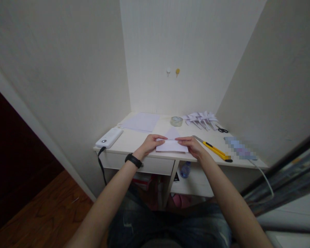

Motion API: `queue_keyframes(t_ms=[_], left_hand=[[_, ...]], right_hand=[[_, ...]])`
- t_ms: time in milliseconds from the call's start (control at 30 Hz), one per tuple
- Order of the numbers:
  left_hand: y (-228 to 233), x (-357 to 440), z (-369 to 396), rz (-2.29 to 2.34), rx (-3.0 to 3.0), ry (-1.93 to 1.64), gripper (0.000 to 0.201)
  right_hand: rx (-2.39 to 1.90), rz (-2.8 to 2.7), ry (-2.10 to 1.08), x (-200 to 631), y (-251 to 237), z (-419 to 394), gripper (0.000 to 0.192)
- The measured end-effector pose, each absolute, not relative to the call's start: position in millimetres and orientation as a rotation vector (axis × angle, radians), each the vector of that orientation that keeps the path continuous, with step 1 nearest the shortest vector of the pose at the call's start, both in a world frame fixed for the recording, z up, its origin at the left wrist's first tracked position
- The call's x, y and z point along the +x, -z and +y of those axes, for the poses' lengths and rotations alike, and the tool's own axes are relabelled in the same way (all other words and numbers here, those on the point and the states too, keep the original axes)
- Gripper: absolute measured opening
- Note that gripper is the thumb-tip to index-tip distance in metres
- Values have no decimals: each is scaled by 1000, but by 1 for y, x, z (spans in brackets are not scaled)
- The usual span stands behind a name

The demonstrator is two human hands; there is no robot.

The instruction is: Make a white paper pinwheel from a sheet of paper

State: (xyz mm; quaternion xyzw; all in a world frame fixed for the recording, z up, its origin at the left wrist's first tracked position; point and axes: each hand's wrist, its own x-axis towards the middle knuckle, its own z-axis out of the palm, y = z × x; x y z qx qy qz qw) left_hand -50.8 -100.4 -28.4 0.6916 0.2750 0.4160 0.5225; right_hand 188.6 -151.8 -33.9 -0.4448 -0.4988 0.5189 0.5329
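A partly folded sheet of white paper (pixel 172 146) lies at the desk's front edge, with a pointed flap standing out toward the back. My left hand (pixel 153 143) pinches its left side between thumb and fingers. On the right side, my right hand (pixel 190 144) grips the same paper in a similar pinch. Both thumbs press near the upper fold. To the right of my right hand rests a yellow utility knife (pixel 214 149) with its blade out. Behind the paper stands a roll of clear tape (pixel 176 121).
Flat white sheets (pixel 142 122) lie at the back left. Several folded paper pieces (pixel 201 120) are heaped at the back right beside black-handled scissors (pixel 223 130). A white power bank (pixel 110 137) with a black cable sits at the left edge. Walls enclose the desk (pixel 134 139).
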Motion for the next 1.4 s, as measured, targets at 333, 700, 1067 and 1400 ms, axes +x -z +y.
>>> queue_keyframes(t_ms=[333, 700, 1067, 1400], left_hand=[[29, -50, -98, 684, 1620, -986, 34], [30, -46, -98, 678, 1522, -970, 39], [28, -50, -101, 706, 1766, -932, 51], [28, -48, -102, 713, 1763, -915, 49]], right_hand=[[-1057, -1212, -1131, 189, 35, -151, 21], [-1065, -1245, -1146, 187, 39, -151, 22], [-1013, -1229, -1221, 185, 37, -156, 47], [-1008, -1333, -1248, 185, 38, -155, 37]])
